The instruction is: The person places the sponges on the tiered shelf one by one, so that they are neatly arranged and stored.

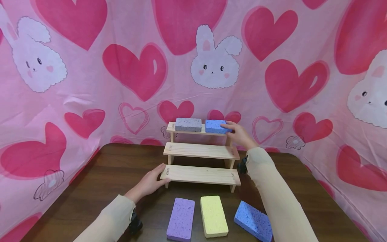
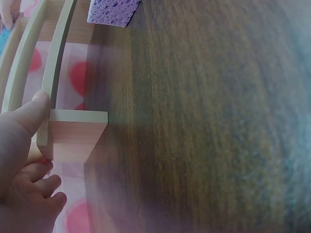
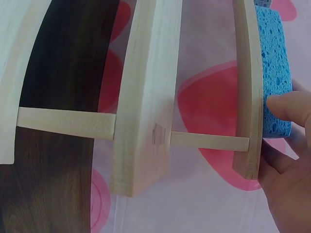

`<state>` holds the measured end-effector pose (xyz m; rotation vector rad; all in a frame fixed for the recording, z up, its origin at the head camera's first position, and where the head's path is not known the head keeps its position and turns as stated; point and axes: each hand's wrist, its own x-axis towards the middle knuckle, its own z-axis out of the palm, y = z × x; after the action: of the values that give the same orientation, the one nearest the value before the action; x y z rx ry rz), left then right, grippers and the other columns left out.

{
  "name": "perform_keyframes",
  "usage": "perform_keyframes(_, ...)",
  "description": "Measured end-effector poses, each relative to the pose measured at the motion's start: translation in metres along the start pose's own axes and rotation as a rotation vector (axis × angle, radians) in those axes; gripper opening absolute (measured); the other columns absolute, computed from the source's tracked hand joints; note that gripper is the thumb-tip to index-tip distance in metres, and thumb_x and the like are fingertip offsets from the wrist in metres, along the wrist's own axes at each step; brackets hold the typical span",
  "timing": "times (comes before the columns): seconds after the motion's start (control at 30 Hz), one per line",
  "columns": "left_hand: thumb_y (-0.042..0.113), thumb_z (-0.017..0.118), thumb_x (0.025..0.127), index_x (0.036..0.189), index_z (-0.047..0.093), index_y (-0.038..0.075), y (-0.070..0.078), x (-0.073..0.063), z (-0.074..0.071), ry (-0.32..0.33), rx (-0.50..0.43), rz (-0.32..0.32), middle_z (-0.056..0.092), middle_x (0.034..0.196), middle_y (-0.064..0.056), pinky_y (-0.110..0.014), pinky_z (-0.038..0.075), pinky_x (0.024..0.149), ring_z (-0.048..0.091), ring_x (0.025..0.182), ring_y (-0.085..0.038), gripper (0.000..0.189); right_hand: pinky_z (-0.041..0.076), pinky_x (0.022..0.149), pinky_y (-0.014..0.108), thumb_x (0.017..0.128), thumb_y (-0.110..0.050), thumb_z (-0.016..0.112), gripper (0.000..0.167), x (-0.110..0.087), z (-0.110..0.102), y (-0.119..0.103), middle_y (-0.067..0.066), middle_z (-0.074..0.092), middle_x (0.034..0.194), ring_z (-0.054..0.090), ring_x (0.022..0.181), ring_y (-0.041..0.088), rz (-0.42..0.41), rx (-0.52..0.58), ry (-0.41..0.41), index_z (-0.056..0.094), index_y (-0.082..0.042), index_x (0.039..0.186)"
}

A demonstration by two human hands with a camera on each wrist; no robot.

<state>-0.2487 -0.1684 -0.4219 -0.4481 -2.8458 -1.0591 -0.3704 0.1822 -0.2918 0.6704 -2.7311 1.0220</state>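
A three-step wooden rack (image 1: pixel 202 150) stands on the table. My right hand (image 1: pixel 240 134) pinches the right end of a blue sponge (image 1: pixel 215 126) on the top step, thumb on its front face; the right wrist view shows this blue sponge (image 3: pixel 275 68) sitting on the board. Beside it on the same step lies a grey sponge (image 1: pixel 188 124). My left hand (image 1: pixel 148 181) grips the left end of the bottom step, with the thumb (image 2: pixel 35 112) on its front edge and fingers around the end.
On the table before the rack lie a purple sponge (image 1: pixel 180 219), a yellow sponge (image 1: pixel 214 216) and another blue sponge (image 1: pixel 254 220), partly beside my right sleeve. A pink cloth (image 1: pixel 178 77) with hearts and rabbits hangs behind the dark wooden table (image 1: pixel 99 188).
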Motion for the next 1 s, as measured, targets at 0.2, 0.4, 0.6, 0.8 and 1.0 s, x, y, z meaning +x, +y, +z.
perform_keyframes(0.2, 0.028, 0.069, 0.083, 0.138, 0.036, -0.005, 0.001, 0.001, 0.001, 0.002, 0.005, 0.004, 0.033, 0.142, -0.021, -0.047, 0.029, 0.103, 0.032, 0.129, -0.034, 0.072, 0.038, 0.097, 0.046, 0.089, 0.002, 0.054, 0.045, -0.002, -0.002, -0.001, 0.021, 0.028, 0.145, 0.037, 0.121, 0.04, -0.006, 0.004, -0.014, 0.048, -0.004, 0.133)
perform_keyframes(0.4, 0.028, 0.069, 0.083, 0.138, 0.036, -0.005, 0.002, 0.001, 0.001, 0.003, -0.001, 0.003, 0.034, 0.142, -0.021, -0.047, 0.029, 0.102, 0.032, 0.129, -0.035, 0.072, 0.034, 0.099, 0.048, 0.088, -0.001, 0.059, 0.045, -0.005, -0.01, -0.006, 0.023, 0.029, 0.143, 0.036, 0.124, 0.043, -0.035, 0.005, 0.021, 0.048, 0.0, 0.132)
perform_keyframes(0.6, 0.027, 0.069, 0.083, 0.138, 0.036, -0.005, 0.002, 0.001, 0.0, 0.002, 0.004, 0.008, 0.033, 0.142, -0.021, -0.046, 0.029, 0.103, 0.032, 0.129, -0.034, 0.071, 0.025, 0.102, 0.055, 0.087, -0.007, 0.062, 0.047, -0.013, -0.02, -0.01, 0.023, 0.034, 0.14, 0.029, 0.128, 0.04, -0.062, -0.017, 0.057, 0.049, 0.0, 0.131)
perform_keyframes(0.8, 0.027, 0.068, 0.083, 0.138, 0.036, -0.006, 0.002, 0.0, 0.0, 0.004, 0.003, 0.009, 0.033, 0.142, -0.021, -0.047, 0.029, 0.102, 0.032, 0.129, -0.034, 0.071, 0.023, 0.102, 0.056, 0.086, -0.008, 0.064, 0.048, -0.027, -0.027, -0.015, 0.022, 0.037, 0.139, 0.029, 0.129, 0.038, -0.102, -0.032, 0.083, 0.05, -0.001, 0.131)
perform_keyframes(1.0, 0.027, 0.069, 0.083, 0.138, 0.036, -0.006, 0.001, -0.001, 0.0, 0.002, 0.001, 0.004, 0.033, 0.142, -0.021, -0.047, 0.029, 0.102, 0.032, 0.129, -0.035, 0.072, 0.024, 0.101, 0.058, 0.085, -0.012, 0.067, 0.05, -0.044, -0.033, -0.019, 0.021, 0.038, 0.139, 0.029, 0.13, 0.036, -0.142, -0.039, 0.107, 0.05, -0.002, 0.131)
